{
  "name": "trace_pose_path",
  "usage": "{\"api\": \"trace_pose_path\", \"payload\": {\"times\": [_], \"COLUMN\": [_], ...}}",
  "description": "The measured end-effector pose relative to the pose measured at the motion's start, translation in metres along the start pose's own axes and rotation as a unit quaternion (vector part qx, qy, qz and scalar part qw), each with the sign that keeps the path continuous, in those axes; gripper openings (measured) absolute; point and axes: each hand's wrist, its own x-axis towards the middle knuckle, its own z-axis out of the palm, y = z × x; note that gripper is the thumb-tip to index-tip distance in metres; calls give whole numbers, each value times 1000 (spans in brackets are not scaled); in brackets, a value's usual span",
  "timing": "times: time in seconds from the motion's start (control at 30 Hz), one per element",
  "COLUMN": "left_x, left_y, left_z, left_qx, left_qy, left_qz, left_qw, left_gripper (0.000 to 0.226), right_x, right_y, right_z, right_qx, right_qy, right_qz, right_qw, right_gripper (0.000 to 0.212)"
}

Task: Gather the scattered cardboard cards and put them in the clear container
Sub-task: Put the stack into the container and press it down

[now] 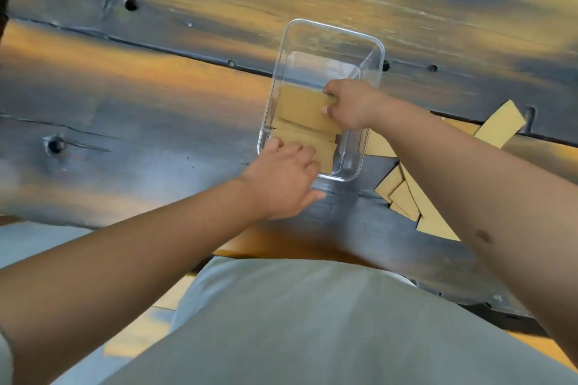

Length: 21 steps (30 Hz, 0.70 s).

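A clear plastic container [331, 37] stands on the dark wooden table, in the middle of the view. Inside it lie several brown cardboard cards [301, 105], overlapping. My right hand [352, 103] reaches into the container from the right, its fingers closed on the right end of the top card. My left hand [283, 178] is at the container's near left corner; its fingers lie spread on the lower cards and its thumb is outside the front wall. More loose cards [403, 194] are scattered on the table to the right of the container, one [500, 123] sticking out farther right.
The table [156, 103] is worn dark planks with knot holes and gaps. My grey-clad body fills the bottom of the view, against the table's near edge. A strip of lighter floor shows at the lower left.
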Motion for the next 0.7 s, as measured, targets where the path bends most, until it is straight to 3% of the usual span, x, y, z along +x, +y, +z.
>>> {"api": "trace_pose_path", "payload": {"times": [0.27,0.43,0.57,0.7], "left_x": [1,11,12,12], "left_y": [1,3,5,3], "left_z": [14,9,8,10], "left_qx": [-46,-52,-42,-41], "left_qy": [16,-44,-47,-47], "left_qz": [-24,-61,-64,-60], "left_qw": [999,996,996,996], "left_gripper": [41,42,41,41], "right_x": [2,-1,-6,-2], "right_y": [-6,-7,-6,-13], "right_z": [3,-6,-9,-3], "right_qx": [-69,-69,-34,-79], "right_qy": [-24,-71,-96,-112], "right_qz": [31,34,29,31], "right_qw": [997,995,994,990], "right_gripper": [39,40,32,30]}}
